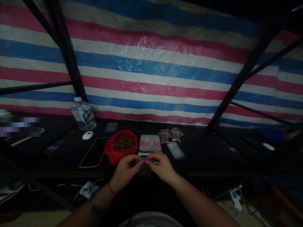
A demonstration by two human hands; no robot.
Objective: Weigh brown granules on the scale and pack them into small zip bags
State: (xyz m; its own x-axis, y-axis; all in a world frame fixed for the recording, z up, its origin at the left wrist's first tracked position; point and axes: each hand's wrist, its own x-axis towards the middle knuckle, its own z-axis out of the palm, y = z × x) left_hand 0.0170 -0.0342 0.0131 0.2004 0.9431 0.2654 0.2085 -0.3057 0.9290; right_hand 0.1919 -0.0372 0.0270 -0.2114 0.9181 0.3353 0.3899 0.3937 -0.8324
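My left hand [125, 171] and my right hand [161, 167] meet at the near edge of a dark table [205, 154], fingers pinched together on a small clear bag [143, 167] with dark contents. Just behind them lies a small digital scale [150, 143]. Left of the scale a red plastic bag [113, 149] lies open with a heap of brown seeds [124, 142] in it. Filled small bags [170, 135] lie to the right of the scale, and an empty clear bag [175, 150] is beside them.
A phone [92, 153] lies face up left of the red bag, with a white oval object [87, 135] and a water bottle [83, 115] behind it. A striped tarpaulin [153, 63] hangs behind black frame bars [68, 60]. Cables and plugs [88, 189] lie on the floor.
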